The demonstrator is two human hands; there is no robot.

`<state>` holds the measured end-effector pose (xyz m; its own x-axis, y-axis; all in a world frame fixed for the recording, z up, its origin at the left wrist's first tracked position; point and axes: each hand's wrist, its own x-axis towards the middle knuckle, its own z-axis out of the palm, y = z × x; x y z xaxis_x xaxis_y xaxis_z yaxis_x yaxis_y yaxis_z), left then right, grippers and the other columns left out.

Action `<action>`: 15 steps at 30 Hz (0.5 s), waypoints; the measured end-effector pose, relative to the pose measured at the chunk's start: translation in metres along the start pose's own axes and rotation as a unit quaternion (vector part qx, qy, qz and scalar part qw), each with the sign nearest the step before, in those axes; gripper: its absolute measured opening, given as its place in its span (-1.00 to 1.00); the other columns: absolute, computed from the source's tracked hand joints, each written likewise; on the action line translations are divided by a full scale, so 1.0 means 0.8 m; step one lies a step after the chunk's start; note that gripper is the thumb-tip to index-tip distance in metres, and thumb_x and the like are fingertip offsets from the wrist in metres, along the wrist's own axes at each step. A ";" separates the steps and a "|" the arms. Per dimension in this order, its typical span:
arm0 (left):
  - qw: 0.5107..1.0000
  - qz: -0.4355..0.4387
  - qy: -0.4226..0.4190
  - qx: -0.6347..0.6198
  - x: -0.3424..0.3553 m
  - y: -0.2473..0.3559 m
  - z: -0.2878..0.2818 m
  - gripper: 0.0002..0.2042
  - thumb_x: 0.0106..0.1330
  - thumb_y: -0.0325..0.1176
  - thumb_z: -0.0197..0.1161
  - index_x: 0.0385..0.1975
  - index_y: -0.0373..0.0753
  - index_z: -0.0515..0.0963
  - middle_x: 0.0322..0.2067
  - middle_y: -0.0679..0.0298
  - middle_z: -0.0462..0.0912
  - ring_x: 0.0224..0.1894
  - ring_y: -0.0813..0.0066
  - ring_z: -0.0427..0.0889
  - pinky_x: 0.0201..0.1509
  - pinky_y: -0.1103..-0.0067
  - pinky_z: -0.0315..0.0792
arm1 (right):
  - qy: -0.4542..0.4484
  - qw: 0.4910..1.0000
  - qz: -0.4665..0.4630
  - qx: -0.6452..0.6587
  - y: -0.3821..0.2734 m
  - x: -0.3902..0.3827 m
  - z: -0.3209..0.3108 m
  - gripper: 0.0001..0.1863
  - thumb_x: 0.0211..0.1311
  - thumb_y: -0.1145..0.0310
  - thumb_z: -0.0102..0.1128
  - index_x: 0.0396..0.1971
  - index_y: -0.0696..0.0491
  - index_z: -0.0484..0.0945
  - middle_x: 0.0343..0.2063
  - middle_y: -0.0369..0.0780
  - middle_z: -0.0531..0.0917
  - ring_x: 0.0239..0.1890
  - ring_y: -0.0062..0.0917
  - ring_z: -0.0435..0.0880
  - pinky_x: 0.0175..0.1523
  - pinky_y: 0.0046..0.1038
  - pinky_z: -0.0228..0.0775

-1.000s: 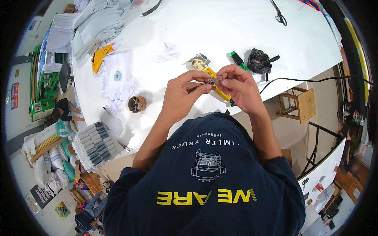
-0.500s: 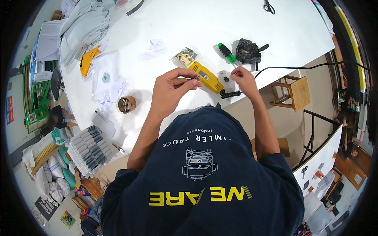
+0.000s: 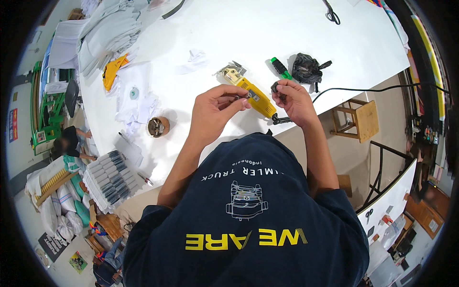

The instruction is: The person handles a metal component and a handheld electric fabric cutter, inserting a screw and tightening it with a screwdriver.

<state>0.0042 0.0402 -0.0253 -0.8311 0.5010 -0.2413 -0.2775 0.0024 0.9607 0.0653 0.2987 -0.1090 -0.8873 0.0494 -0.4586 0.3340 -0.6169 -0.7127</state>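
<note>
A yellow electric fabric cutter (image 3: 262, 103) lies on the white table (image 3: 239, 28), its metal cutting head (image 3: 232, 72) pointing away and its cord end toward me. Over its body, my left hand (image 3: 215, 112) is closed in a pinch; what sits between the fingertips is too small to make out. Right of the cutter, my right hand (image 3: 297, 103) is closed on a small dark part (image 3: 275, 87), raised off the table. Just beyond that hand rests a green and black screwdriver (image 3: 281, 68), its far end hidden. Beside it sits a crumpled black plastic bag (image 3: 307, 68).
A black cable (image 3: 373, 90) runs off to the right above a wooden stool (image 3: 361, 122). On the left are a round brown container (image 3: 163, 126), white cloth pieces (image 3: 134, 88), a yellow cloth (image 3: 114, 71) and a piled basket (image 3: 110, 179). Black scissors (image 3: 332, 15) lie far off.
My right hand has taken up the small dark part from the table beside the cutter. The left hand stays pinched over the cutter. The whole view has shifted slightly.
</note>
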 end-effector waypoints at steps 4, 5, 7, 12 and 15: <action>1.000 0.005 -0.002 -0.011 0.000 0.002 0.002 -0.76 0.42 -0.63 0.38 0.04 -0.51 0.66 -0.11 0.00 0.81 -0.11 0.30 0.85 0.02 0.49 0.71 | -0.040 0.999 -0.018 0.015 -0.022 -0.015 0.043 -0.84 0.44 0.50 0.29 -0.05 0.16 0.63 -0.29 -0.26 0.70 -0.25 -0.56 0.69 -0.07 -0.53 0.50; 1.000 0.009 -0.004 -0.018 0.000 0.003 0.001 -0.76 0.42 -0.64 0.38 0.04 -0.51 0.66 -0.11 0.01 0.81 -0.11 0.30 0.84 0.02 0.49 0.71 | -0.056 0.998 -0.023 0.015 -0.024 -0.018 0.051 -0.84 0.44 0.51 0.28 -0.05 0.17 0.63 -0.29 -0.25 0.70 -0.24 -0.55 0.70 -0.06 -0.52 0.52; 1.000 0.008 -0.003 -0.014 -0.002 0.006 0.000 -0.76 0.41 -0.65 0.38 0.04 -0.51 0.66 -0.12 0.01 0.80 -0.11 0.30 0.84 0.01 0.49 0.71 | -0.075 0.996 -0.039 0.024 -0.023 -0.021 0.063 -0.84 0.45 0.52 0.28 -0.04 0.17 0.62 -0.28 -0.25 0.70 -0.23 -0.56 0.70 -0.09 -0.53 0.52; 1.000 0.016 -0.001 -0.013 -0.006 0.008 -0.003 -0.76 0.41 -0.66 0.38 0.03 -0.51 0.66 -0.12 0.01 0.81 -0.13 0.31 0.84 -0.01 0.50 0.71 | -0.083 0.996 -0.041 0.017 -0.020 -0.026 0.077 -0.84 0.45 0.53 0.29 -0.04 0.16 0.62 -0.24 -0.23 0.72 -0.20 -0.56 0.70 -0.12 -0.56 0.50; 1.000 0.017 0.001 -0.015 -0.008 0.008 -0.005 -0.77 0.41 -0.65 0.38 0.03 -0.51 0.67 -0.12 0.02 0.81 -0.13 0.32 0.85 -0.02 0.51 0.70 | -0.075 0.996 -0.027 0.032 -0.017 -0.030 0.080 -0.85 0.45 0.52 0.31 -0.05 0.15 0.63 -0.20 -0.22 0.73 -0.18 -0.56 0.70 -0.11 -0.56 0.50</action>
<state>0.0062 0.0337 -0.0182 -0.8407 0.4993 -0.2095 -0.2642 -0.0405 0.9636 0.0617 0.2552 -0.0542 -0.9425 -0.0302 -0.3329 0.2676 -0.6649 -0.6974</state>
